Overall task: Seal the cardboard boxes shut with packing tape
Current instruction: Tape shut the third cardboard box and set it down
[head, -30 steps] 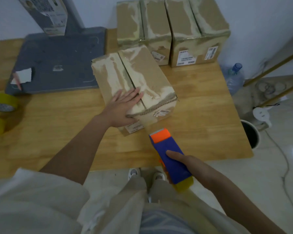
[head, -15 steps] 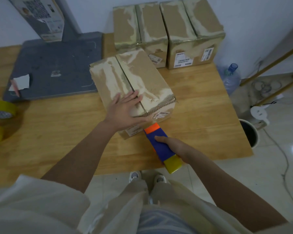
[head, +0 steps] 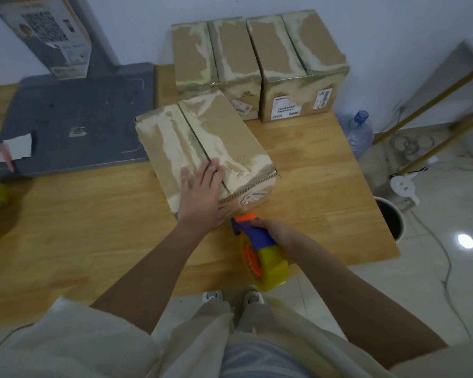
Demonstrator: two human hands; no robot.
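Tape dispenser point(head: 260, 246), gripped by right hand point(head: 277, 231), now brought against box point(head: 202, 148) near face; left hand point(head: 202, 195) flat on top; taping about to start.

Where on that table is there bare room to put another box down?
Bare wood lies right of the angled box, before the back boxes. More lies left of the left hand, below the gray board. The back is crowded.

The right hand point(head: 277, 232) has brought the tape dispenser point(head: 258, 248) up to the cardboard box point(head: 202, 148).

Dim, soft, wide-angle warp; floor point(head: 448, 268) glare right.
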